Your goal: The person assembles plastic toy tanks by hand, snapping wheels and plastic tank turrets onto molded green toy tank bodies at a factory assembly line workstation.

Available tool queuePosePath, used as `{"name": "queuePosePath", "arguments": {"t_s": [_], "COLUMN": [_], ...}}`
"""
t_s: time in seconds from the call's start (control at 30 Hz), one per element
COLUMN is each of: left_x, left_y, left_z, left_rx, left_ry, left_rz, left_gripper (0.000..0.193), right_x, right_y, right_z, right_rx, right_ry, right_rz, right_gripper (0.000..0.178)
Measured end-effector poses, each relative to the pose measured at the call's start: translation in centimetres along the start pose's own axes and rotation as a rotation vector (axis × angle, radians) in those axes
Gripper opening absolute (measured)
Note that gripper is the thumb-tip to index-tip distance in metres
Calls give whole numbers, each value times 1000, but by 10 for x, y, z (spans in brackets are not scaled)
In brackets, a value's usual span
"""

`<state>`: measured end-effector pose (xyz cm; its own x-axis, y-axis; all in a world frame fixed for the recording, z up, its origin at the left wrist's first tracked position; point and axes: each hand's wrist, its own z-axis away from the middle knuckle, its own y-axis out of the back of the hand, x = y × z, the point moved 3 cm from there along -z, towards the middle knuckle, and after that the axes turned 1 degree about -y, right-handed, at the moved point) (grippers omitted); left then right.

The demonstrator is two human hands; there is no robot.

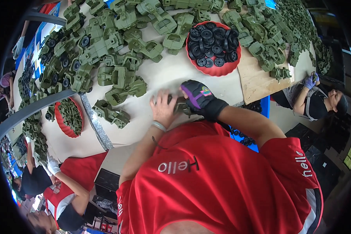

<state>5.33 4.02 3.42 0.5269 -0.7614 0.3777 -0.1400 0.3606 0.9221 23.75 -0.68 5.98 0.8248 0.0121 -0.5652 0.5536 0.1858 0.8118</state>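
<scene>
My left hand (pixel 163 106), bare with a pale band at the wrist, is blurred at the table's near edge. Its fingers lie beside a green plastic toy vehicle body (pixel 182 107); whether they grip it cannot be made out. In a black and purple glove, my right hand (pixel 201 98) is closed on that body from the other side. The hands and blur hide much of the piece. Just beyond them stands a red scalloped bowl (pixel 213 71) heaped with black toy wheels (pixel 209 42). Another green toy vehicle body (pixel 112 114) lies left of my left hand.
Piles of green vehicle bodies (pixel 101 45) cover the far and left table (pixel 160 76). A second red bowl (pixel 80 130) holds small green parts. A grey curved bar (pixel 35 109) crosses at left. Co-workers with gloved hands (pixel 53 164) sit left; another person (pixel 310 97) is at right.
</scene>
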Motion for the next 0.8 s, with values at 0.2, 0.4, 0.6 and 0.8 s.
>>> {"name": "queuePosePath", "arguments": {"t_s": [0.2, 0.4, 0.6, 0.8], "left_x": [-29, 13, 17, 15], "left_y": [33, 14, -41, -55], "left_z": [-38, -19, -12, -1], "left_rx": [173, 279, 97, -84], "left_ry": [185, 329, 644, 550], "left_rz": [-6, 322, 663, 788], "left_gripper": [94, 96, 112, 107], "right_x": [46, 89, 105, 84], "right_y": [43, 72, 63, 58], "right_z": [22, -22, -20, 10], "right_rx": [413, 451, 349, 386], "right_ry": [-267, -598, -474, -583], "right_rz": [-79, -2, 111, -916], "right_gripper": [23, 29, 32, 21]}}
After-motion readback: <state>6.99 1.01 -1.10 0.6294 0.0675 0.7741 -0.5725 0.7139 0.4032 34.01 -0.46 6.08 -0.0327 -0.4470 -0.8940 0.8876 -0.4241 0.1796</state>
